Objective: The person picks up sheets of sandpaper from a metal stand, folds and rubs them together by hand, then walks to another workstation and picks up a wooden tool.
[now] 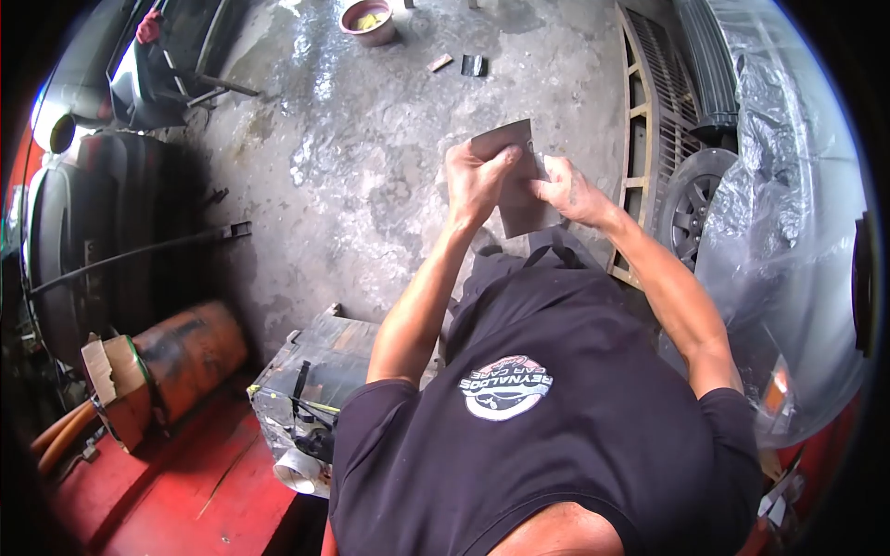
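Note:
A grey-brown sheet of sandpaper [530,206] is held up in front of my body, above the concrete floor. My left hand [476,181] is closed on its left side, thumb lying over the face and the fingers mostly hidden behind. On the opposite edge, my right hand [570,192] pinches the sheet between thumb and curled fingers. The upper part of the sheet stands out above both hands, while its lower corner hangs close to my dark trousers [528,264].
A reddish basin [369,23] with something yellow inside stands on the wet floor, near a small dark block [474,66]. At right are a metal grating [654,102] and a plastic-covered car [788,232]. A worn box [320,371] and an orange cylinder [190,357] sit left.

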The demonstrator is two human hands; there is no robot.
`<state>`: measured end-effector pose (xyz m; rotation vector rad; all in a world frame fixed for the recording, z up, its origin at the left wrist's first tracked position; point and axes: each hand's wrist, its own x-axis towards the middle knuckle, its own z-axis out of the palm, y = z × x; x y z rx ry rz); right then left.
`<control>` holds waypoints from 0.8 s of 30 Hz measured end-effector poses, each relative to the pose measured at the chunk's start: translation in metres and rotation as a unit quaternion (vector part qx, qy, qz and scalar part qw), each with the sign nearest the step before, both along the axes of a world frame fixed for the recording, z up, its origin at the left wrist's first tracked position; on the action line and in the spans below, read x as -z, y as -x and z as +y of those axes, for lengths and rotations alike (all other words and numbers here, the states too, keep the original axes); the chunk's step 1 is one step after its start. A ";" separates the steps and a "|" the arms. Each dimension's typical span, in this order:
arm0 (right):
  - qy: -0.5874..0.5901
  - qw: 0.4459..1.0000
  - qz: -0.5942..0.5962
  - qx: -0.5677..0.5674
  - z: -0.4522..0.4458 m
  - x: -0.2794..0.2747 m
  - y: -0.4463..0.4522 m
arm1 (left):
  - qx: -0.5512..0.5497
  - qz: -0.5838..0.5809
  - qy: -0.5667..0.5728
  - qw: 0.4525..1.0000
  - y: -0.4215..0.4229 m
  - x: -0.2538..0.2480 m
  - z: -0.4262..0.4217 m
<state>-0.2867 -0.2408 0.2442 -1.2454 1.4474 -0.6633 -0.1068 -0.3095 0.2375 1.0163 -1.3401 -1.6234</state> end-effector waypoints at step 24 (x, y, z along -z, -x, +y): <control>0.357 0.881 0.305 0.055 0.027 -0.018 0.038 | 0.005 0.204 -0.282 0.937 -0.005 0.014 0.033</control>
